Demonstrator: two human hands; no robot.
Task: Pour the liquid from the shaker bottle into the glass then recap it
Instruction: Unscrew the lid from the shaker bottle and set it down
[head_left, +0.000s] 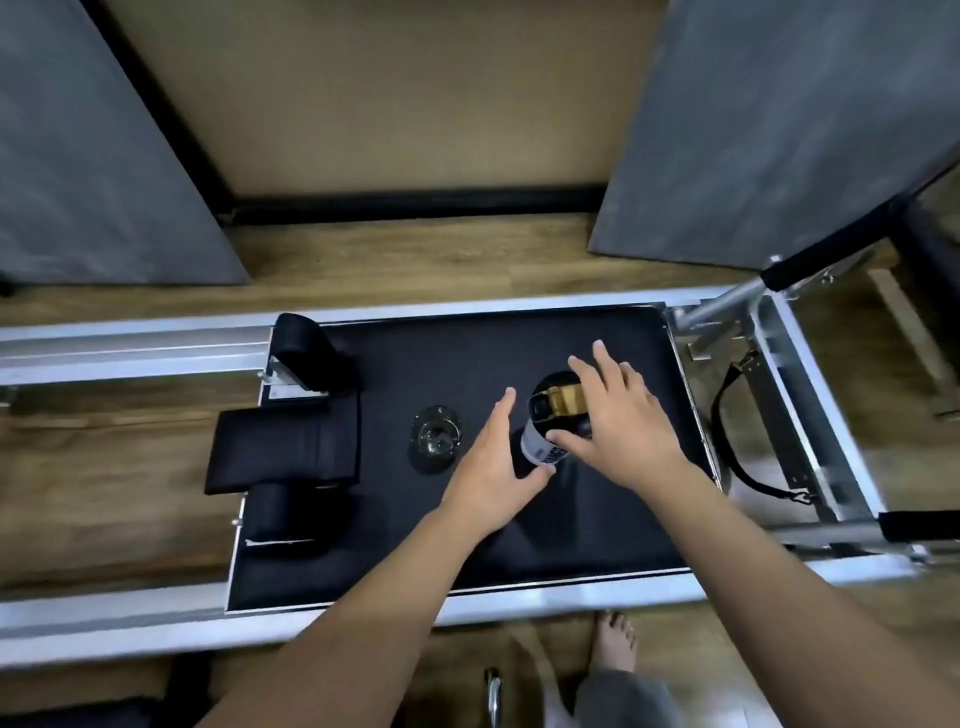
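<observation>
A white shaker bottle (540, 441) with a black and gold flip-top lid (556, 402) stands upright on the black padded carriage (457, 364). My right hand (618, 421) hovers over the lid's right side with fingers spread, the thumb near the bottle's side. My left hand (493, 462) is open just left of the bottle, its thumb tip at the bottle's base. A clear glass (437, 434) stands to the left of my left hand, apart from it. I cannot tell how much liquid the glass holds.
The carriage sits in a metal-framed reformer (130, 353) on a wooden floor. Black shoulder rests (306, 348) and a headrest (283, 449) lie at its left end, a foot bar (831, 249) and strap (727, 415) at the right. My bare foot (615, 647) is below.
</observation>
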